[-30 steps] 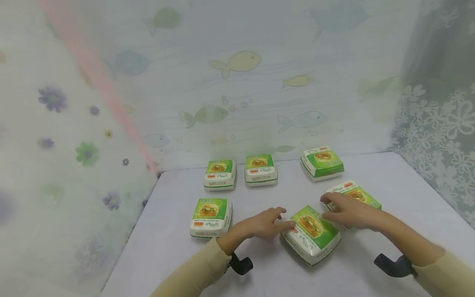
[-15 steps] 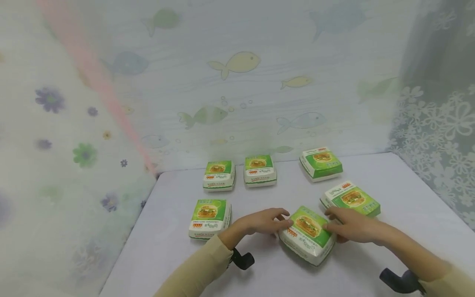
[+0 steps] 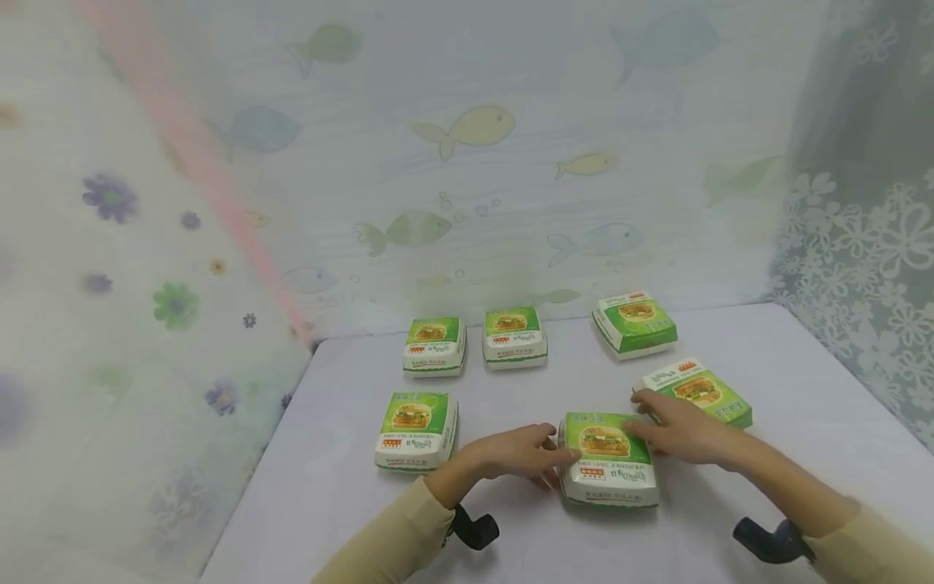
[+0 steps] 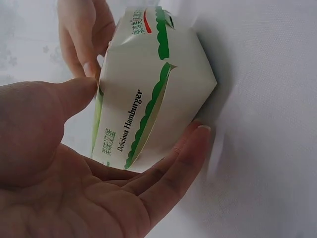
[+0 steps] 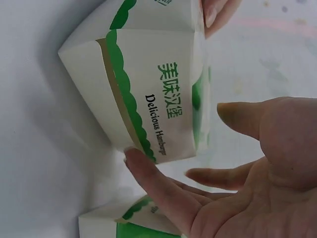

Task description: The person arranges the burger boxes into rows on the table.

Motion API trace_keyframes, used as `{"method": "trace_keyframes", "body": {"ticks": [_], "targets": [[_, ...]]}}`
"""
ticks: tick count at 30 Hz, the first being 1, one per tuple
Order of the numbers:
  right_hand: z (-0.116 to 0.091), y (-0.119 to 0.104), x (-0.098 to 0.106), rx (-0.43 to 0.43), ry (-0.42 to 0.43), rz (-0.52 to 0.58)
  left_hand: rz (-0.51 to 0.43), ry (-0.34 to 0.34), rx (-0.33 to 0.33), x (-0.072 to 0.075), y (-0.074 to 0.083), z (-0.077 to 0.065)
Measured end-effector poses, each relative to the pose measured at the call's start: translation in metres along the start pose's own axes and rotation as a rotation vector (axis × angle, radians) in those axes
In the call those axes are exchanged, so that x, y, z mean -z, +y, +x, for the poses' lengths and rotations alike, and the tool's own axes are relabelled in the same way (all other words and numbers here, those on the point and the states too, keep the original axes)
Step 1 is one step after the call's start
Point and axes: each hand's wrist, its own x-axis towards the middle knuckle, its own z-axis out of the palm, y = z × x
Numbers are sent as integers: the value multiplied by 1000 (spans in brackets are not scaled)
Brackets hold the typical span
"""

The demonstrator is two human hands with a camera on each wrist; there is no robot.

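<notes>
A green-and-white hamburger box (image 3: 611,485) lies on the white tabletop between both hands, its burger picture up. My left hand (image 3: 514,454) holds its left side, the thumb over the top edge and the fingers along the side wall. The left wrist view shows the thumb tip at the upper edge of the box (image 4: 131,94) and a fingertip by its lower corner. At the right side is my right hand (image 3: 686,426), fingers extended. In the right wrist view a fingertip meets the corner of the box (image 5: 148,89), while the thumb stands apart from it.
Another hamburger box (image 3: 704,393) sits just behind the right hand, with one more box (image 3: 635,324) farther back. Two boxes (image 3: 514,341) (image 3: 434,349) stand along the back, and another box (image 3: 416,430) is left of the left hand. Patterned curtains (image 3: 467,186) surround the table.
The hamburger box between the hands has turned counterclockwise and now sits nearly square to the front. The right hand closed in on its side, then drew slightly back and up.
</notes>
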Motion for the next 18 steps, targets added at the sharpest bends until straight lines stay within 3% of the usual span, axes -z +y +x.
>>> {"method": "trace_keyframes", "body": {"ticks": [9, 18], "targets": [[-10, 4, 1, -131, -153, 115, -32, -34, -9, -1, 3, -4], [-7, 8, 2, -122, -179, 187, -120, -52, -17, -3, 0, -3]]}}
